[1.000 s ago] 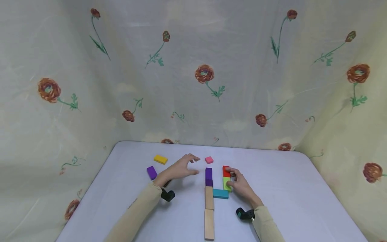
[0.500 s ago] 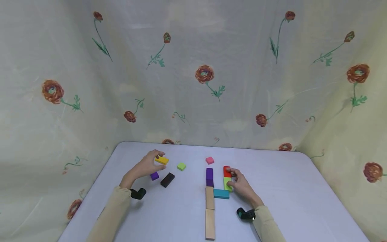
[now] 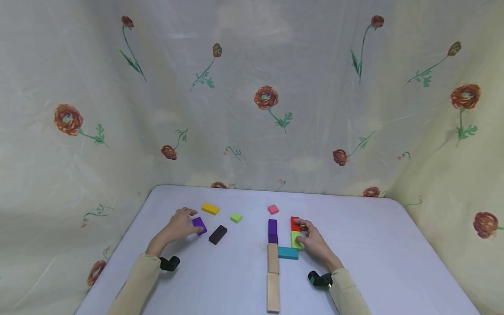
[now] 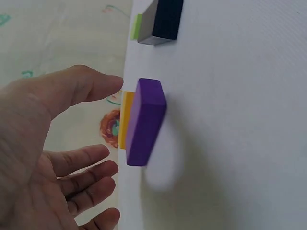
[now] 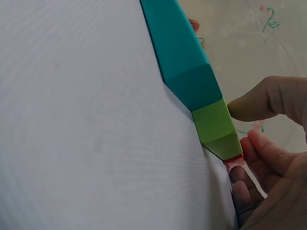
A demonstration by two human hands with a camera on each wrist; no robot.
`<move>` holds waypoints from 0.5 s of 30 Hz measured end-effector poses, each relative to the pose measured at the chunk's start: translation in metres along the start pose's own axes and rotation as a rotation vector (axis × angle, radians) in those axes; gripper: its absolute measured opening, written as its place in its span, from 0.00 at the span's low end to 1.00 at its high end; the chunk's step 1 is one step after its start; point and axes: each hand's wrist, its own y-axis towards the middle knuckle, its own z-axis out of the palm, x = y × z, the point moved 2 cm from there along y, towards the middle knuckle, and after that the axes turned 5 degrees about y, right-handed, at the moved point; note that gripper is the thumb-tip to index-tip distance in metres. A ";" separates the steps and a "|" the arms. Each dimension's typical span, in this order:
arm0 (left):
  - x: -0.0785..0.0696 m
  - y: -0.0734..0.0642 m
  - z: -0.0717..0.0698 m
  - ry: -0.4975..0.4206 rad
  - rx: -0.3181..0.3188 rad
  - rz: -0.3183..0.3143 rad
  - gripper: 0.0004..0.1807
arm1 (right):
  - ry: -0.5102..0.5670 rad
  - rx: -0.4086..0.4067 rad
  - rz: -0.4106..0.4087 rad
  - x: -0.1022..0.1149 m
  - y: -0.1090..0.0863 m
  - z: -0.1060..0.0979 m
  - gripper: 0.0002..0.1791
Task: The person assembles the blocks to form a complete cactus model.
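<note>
My left hand (image 3: 177,226) is spread around a loose purple block (image 3: 199,225). In the left wrist view the thumb and fingers stay wide apart, and the purple block (image 4: 146,122) lies just beyond the fingertips, seemingly untouched. My right hand (image 3: 316,243) rests at a lime green block (image 3: 295,235) and a red block (image 3: 295,227), which lie end to end. Its thumb touches the green block (image 5: 214,120) and its fingers reach the red one, mostly hidden in the right wrist view. A teal block (image 3: 288,253) meets the green block's near end.
Two wooden blocks (image 3: 273,292) and two purple blocks (image 3: 272,231) form a line at the table's middle, left of the teal block. Loose blocks lie further left and back: black (image 3: 218,235), yellow (image 3: 210,208), small green (image 3: 236,217) and pink (image 3: 273,209). A floral cloth (image 3: 307,131) hangs behind.
My left hand has moved left from the middle, past the yellow block, and down to the loose purple block. The small green and black blocks are uncovered. My right hand has stayed put.
</note>
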 end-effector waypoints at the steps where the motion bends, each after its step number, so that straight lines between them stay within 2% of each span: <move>1: 0.002 0.000 0.001 -0.002 0.002 -0.006 0.36 | 0.001 0.000 0.001 0.000 0.000 0.000 0.33; 7: 0.011 -0.001 0.008 -0.028 0.021 0.001 0.33 | 0.000 -0.001 0.000 0.000 0.001 0.000 0.33; 15: 0.014 -0.001 0.011 -0.107 0.001 0.029 0.32 | 0.006 -0.001 -0.005 -0.001 0.001 0.000 0.33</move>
